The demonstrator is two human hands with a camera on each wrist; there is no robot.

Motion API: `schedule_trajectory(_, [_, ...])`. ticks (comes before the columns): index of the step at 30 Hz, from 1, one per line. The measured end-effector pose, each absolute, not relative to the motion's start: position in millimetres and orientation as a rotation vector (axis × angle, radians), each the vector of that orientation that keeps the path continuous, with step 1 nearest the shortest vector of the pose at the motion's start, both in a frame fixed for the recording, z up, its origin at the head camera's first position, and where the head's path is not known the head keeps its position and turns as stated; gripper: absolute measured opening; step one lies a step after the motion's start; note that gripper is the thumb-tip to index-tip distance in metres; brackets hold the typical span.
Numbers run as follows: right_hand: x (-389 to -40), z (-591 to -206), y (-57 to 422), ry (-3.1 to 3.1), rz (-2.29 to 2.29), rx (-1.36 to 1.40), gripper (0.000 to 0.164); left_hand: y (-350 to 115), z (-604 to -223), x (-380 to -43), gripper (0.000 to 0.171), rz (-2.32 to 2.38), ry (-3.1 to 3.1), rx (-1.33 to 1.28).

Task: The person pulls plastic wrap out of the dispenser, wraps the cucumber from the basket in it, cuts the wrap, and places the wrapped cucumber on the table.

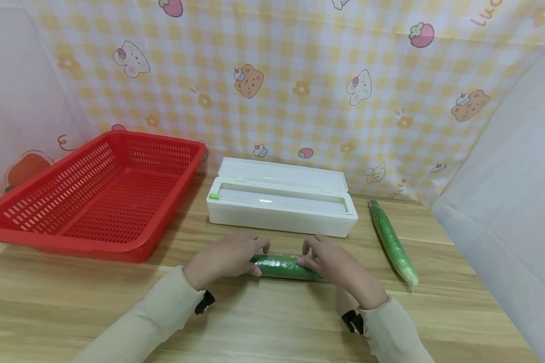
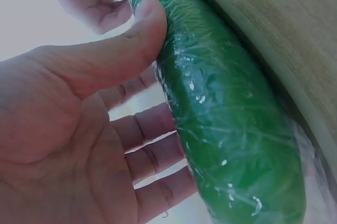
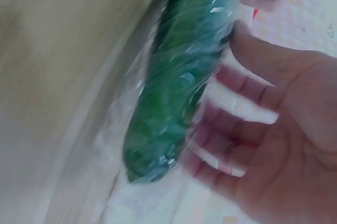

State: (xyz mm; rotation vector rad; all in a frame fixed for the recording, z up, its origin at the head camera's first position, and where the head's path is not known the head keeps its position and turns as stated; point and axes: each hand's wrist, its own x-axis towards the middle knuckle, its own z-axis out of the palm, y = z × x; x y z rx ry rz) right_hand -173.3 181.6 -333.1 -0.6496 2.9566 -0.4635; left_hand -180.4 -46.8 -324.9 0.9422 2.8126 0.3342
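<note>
A green cucumber (image 1: 279, 267) in clear cling film lies crosswise on the wooden table, between both hands. My left hand (image 1: 231, 254) grips its left end; the left wrist view shows the thumb against the wrapped cucumber (image 2: 231, 113) and the fingers reaching behind it. At the right part, my right hand (image 1: 338, 262) holds it with thumb and bent fingers. Loose film sticks out past the cucumber's end (image 3: 152, 145) in the right wrist view. Behind the hands stands a white cling film box (image 1: 281, 218), its lid (image 1: 281, 174) raised and a green slider (image 1: 214, 196) at its left.
To the left stands a large red plastic basket (image 1: 163, 229) with slotted walls. Another film-wrapped cucumber (image 1: 392, 244) lies at the right of the table (image 1: 272, 327). A checked cloth (image 1: 295, 116) hangs behind, and white sheeting (image 1: 508, 201) borders the right side.
</note>
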Motion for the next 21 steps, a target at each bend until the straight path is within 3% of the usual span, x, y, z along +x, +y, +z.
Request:
schedule_trajectory(3, [-168,-331,175,3.014,-0.382,-0.919,0.011,-47,-325,-182,0.031,0.296,2.823,0.976])
schedule_trajectory(6, [-161,-330,167,3.038,-0.283,-1.080,0.018,-47,-325,-183,0.026,0.288,2.819,0.979])
schedule_trajectory(21, [-156,-337,152,3.088,-0.083,-0.930,0.039,-48,-332,-192,0.025,0.356,2.860,0.884])
